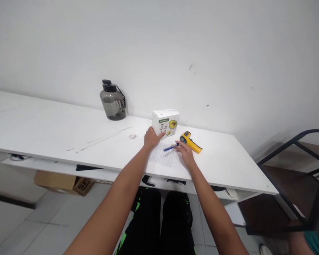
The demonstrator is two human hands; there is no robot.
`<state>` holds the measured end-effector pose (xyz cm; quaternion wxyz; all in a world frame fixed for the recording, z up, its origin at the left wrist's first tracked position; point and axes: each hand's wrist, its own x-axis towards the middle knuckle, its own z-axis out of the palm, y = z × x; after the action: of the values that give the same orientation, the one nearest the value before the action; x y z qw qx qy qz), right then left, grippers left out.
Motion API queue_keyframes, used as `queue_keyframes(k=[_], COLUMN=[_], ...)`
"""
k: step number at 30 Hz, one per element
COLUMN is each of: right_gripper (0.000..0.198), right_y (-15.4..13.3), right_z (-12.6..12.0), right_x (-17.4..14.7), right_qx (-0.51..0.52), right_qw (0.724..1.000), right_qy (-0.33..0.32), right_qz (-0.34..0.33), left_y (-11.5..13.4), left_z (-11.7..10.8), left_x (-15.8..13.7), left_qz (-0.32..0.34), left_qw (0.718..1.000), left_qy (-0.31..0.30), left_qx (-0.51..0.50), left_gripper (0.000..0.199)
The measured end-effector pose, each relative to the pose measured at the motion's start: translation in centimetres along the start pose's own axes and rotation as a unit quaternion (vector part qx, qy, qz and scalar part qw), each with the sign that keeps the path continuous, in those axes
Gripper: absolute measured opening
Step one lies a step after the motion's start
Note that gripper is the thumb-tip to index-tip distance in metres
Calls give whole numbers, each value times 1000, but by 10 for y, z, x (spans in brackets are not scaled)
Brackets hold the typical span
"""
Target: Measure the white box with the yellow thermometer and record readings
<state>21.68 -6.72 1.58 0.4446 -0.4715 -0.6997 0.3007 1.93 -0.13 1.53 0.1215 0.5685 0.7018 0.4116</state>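
My left hand (152, 138) is closed around the lower left edge of a white box (165, 123) printed with avocados, which stands upright on the white desk (106, 138). In my right hand (185, 151) is a blue pen (171, 147), held at a slant over a sheet of paper (161, 158) covered in lines of writing. Just beyond that hand lies a yellow infrared thermometer gun (192, 143), partly behind my fingers. The writing is too small to read.
A grey water bottle (113, 102) with a black lid stands against the wall. A small whitish item (133, 136) lies left of the box. Under the desk sits a cardboard box (61, 182). At right are a black-framed rack (292, 170) and part of another person in a teal garment (317, 242).
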Motion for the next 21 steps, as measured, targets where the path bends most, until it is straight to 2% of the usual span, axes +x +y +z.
queue_keyframes(k=[2,3,6,9,12,15,19,21], right_gripper=[35,33,32,45,49,44,40,42], right_y=[2,2,-1,-3,-3,1,8,11], right_z=[4,5,1,-8,-12,-10,-9,-9], right_x=[-7,-8,-7,-2,0,1,4,7], right_qx=[33,21,-23,-37,-17,1,-15,-21], right_qw=[999,999,994,984,985,989,976,975], right_qy=[-23,-11,77,137,134,111,129,128], right_qz=[14,27,68,110,109,95,173,179], left_y=[1,2,5,6,6,5,5,5], left_z=[0,0,-2,-4,-4,-4,-5,-5], left_x=[1,1,0,-1,-1,-1,-1,-2], left_qz=[3,3,-4,-11,-8,-6,-1,1], left_qw=[1000,1000,1000,1000,1000,1000,1000,1000], left_qy=[0,1,-7,-12,-11,-18,-16,-11], left_qx=[12,15,16,14,10,7,9,10], left_gripper=[67,66,67,67,66,65,65,66])
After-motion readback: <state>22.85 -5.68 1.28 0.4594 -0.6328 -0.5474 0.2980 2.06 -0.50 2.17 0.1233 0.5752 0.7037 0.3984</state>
